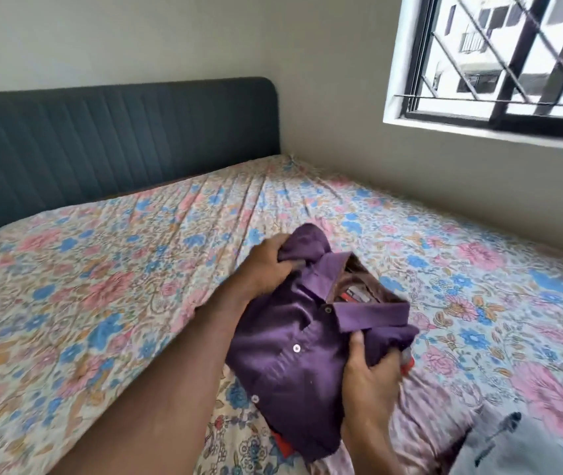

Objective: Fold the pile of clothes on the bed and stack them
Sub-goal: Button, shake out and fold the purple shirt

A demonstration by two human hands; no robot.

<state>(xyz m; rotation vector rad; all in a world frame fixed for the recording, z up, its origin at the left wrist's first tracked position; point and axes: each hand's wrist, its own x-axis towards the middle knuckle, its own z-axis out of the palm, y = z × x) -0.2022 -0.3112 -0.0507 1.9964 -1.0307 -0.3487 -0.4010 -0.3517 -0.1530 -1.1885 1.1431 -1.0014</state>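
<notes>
A folded purple shirt was held over the bed near its front edge. Its far corner was gripped by the left hand, its collar side pinched by the right hand. A grey garment lay at the front right corner.

No text can be read anywhere — the red-and-white label inside the collar of the purple shirt is too blurred to make out, and nothing else carries lettering.
</notes>
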